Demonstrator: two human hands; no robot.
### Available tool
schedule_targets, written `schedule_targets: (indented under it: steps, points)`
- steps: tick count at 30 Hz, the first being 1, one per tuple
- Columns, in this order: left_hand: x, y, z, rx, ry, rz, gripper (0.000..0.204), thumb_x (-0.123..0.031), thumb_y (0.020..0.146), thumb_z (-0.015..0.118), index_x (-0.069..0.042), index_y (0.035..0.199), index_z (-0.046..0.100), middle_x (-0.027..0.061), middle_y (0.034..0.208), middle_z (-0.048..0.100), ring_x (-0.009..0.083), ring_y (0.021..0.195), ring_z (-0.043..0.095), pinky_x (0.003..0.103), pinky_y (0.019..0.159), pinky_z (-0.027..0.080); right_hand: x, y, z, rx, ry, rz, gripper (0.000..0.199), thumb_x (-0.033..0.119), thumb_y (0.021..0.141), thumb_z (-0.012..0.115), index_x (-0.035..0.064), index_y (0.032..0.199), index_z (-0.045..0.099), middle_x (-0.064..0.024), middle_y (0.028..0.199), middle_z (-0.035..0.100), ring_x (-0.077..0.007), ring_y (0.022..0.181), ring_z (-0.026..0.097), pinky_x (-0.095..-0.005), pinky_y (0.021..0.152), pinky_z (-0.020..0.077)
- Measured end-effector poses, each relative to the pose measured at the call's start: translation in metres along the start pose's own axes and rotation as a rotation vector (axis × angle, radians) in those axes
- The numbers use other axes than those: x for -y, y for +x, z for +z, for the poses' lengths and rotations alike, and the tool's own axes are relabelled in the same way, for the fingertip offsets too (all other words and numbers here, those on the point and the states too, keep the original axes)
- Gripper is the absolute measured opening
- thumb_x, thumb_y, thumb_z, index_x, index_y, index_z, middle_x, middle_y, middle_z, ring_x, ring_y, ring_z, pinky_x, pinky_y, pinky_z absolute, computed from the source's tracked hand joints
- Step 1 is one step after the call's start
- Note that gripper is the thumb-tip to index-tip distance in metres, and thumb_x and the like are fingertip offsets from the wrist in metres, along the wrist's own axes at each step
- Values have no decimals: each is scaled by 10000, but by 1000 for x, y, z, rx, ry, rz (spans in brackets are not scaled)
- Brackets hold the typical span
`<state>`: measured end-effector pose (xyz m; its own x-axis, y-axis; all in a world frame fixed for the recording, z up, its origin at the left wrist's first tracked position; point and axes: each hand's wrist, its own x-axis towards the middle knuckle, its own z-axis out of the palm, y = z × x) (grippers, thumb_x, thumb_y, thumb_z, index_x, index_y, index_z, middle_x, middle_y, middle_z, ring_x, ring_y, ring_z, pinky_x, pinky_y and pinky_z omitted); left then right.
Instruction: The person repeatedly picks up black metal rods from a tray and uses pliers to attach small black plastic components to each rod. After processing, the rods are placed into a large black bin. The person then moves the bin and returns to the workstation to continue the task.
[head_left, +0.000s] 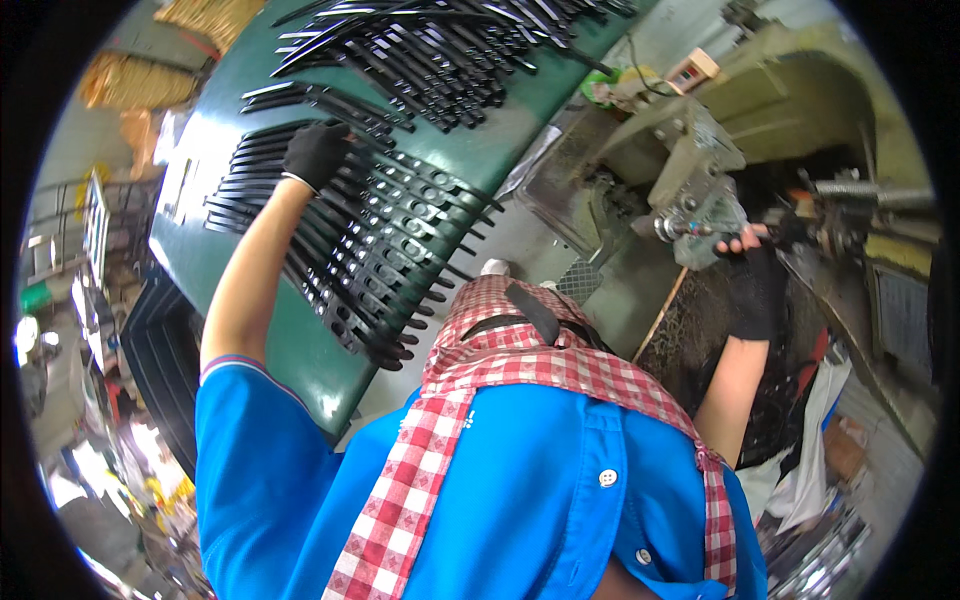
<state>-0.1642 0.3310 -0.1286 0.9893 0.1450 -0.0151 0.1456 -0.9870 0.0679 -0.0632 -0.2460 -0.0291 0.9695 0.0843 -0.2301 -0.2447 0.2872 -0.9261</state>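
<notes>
My left hand [317,154], in a black glove, is at the far side of a row of long black metal pieces [380,225] on the green table. Its fingers are curled over the pieces' far ends, and what lies inside them is hidden. Several of these pieces have round holes near one end. Out to the right, my right hand [755,280] wears a black glove that leaves the fingertips bare. Those fingers are closed at the grey metal head of a machine [700,215]; whatever they grip is too small and dark to name.
A larger heap of black metal pieces [430,60] covers the far part of the green table [335,385]. A small box with a red switch [692,72] sits above the machine. A black tray [160,350] stands left of the table. My checked apron [480,345] hangs below me.
</notes>
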Motion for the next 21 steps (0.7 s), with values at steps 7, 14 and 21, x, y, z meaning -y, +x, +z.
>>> schedule_targets:
  steps: [7, 14, 21]
  points:
    - [49, 60, 2, 156, 82, 619, 355, -98, 770, 652, -124, 1124, 644, 99, 1184, 598, 323, 1119, 537, 425, 946, 431, -11, -23, 21, -136, -426, -278, 191, 195, 839, 678, 8, 870, 657, -55, 787, 655, -139, 633, 628, -289, 601, 494]
    - [60, 75, 22, 183, 341, 494, 375, -117, 691, 701, -135, 1057, 617, 102, 1066, 593, 316, 947, 591, 423, 740, 515, -94, -47, -93, -290, -309, -308, 119, 27, 859, 615, 25, 975, 591, -32, 823, 600, -107, 704, 587, -282, 623, 537]
    - [43, 73, 16, 153, 349, 525, 461, -110, 709, 671, -121, 1153, 547, 120, 1083, 591, 333, 976, 578, 432, 791, 490, -72, -31, -295, -746, -1812, -41, 283, 236, 828, 542, 149, 1080, 637, -233, 1056, 623, -375, 965, 609, -455, 849, 478]
